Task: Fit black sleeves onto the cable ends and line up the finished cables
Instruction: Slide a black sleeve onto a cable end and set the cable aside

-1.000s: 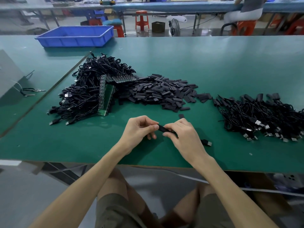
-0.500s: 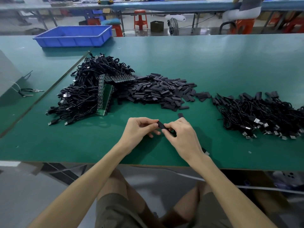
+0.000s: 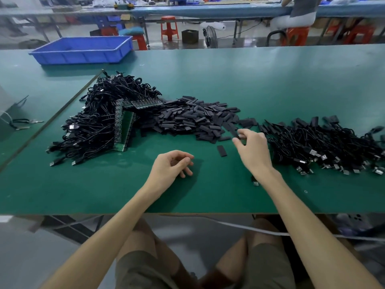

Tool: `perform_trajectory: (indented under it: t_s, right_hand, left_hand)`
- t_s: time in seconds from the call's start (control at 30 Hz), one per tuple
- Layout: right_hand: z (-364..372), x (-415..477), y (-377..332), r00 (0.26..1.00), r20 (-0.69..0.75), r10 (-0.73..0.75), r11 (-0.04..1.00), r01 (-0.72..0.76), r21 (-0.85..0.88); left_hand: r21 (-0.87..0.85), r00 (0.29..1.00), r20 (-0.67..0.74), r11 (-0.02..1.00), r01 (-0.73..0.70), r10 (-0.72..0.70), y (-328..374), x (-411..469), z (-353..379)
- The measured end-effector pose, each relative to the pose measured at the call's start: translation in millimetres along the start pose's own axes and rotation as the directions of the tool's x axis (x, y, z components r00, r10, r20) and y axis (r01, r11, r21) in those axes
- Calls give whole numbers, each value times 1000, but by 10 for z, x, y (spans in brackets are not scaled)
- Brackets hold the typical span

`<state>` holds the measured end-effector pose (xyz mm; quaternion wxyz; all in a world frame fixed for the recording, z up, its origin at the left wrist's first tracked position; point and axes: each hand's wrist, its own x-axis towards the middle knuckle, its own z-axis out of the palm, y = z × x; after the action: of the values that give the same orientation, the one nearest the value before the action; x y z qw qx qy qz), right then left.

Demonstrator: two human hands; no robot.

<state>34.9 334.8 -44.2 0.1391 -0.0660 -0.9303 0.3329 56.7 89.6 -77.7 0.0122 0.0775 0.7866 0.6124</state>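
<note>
A heap of flat black sleeves [image 3: 193,119] lies mid-table. To its left is a tangle of black USB cables [image 3: 93,128]; to its right lie sleeved cables [image 3: 325,147] with their plugs pointing toward me. My right hand [image 3: 253,150] is between the sleeve heap and the right cables, pinching a black sleeved cable end [image 3: 233,131] between thumb and forefinger. A USB plug [image 3: 255,183] peeks out from under that forearm. My left hand [image 3: 171,166] rests on the mat with loosely curled fingers, holding nothing. One loose sleeve [image 3: 221,150] lies between my hands.
Green circuit boards [image 3: 125,130] lean against the left cable tangle. A blue tray [image 3: 83,50] stands at the far left of the green table [image 3: 208,195]. A seam strip runs diagonally at the left. A person sits at the bench behind.
My hands were together working a sleeve onto a cable near the front edge. Now they are apart: the right hand has moved up and right with the piece, and the left has let go.
</note>
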Motion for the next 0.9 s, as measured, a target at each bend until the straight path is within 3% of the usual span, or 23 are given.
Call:
perform_trajectory:
  t_s: [0.07, 0.17, 0.3, 0.6, 0.9]
  right_hand:
    - [-5, 17, -30, 1000, 29, -8, 998, 10, -58]
    - [77, -205, -138, 980, 99, -171, 981, 160, 110]
    - [235, -390, -102, 962, 256, -95, 972, 33, 235]
    - [-12, 152, 295, 968, 247, 46, 987, -83, 139]
    - [-81, 268, 530, 977, 212, 28, 998, -41, 57]
  left_hand:
    - [12, 1000, -3, 1000, -2, 2, -15, 7, -7]
    - [30, 1000, 1, 999, -11, 11, -41, 9, -8]
    - [57, 1000, 10, 998, -22, 22, -63, 6, -13]
    - [110, 999, 19, 993, -35, 33, -56, -4, -16]
    - [129, 998, 35, 990, -65, 61, -50, -33, -14]
